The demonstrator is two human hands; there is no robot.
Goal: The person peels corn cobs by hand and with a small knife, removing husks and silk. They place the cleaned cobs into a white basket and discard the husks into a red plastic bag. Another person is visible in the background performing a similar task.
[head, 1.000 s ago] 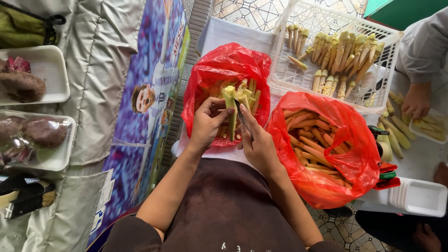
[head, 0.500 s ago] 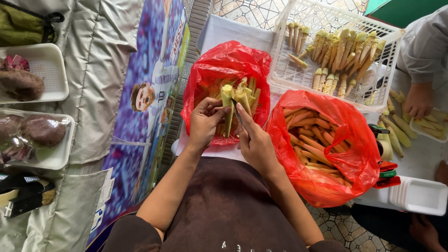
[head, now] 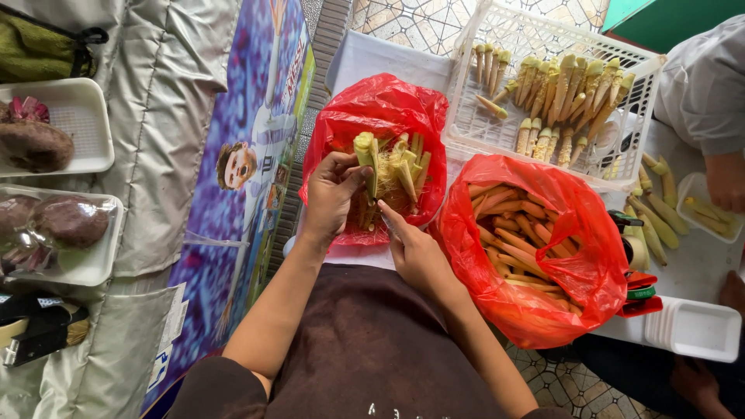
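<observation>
A person's left hand (head: 332, 194) grips a pale yellow-green stalk of baby corn (head: 365, 159), fingers curled around it above the mouth of a crinkled red plastic bag of husk trimmings (head: 380, 116). The right hand (head: 415, 252) lies just beside the stalk, fingers closed toward it; what it holds, if anything, cannot be told. A second red plastic bag filled with peeled orange-yellow cobs (head: 535, 248) sits at the right. Behind both stands a white plastic lattice crate (head: 497, 124) of unpeeled baby corn. A co-worker's hand (head: 725, 182) rests at the far right edge beside white foam trays (head: 691, 330).
</observation>
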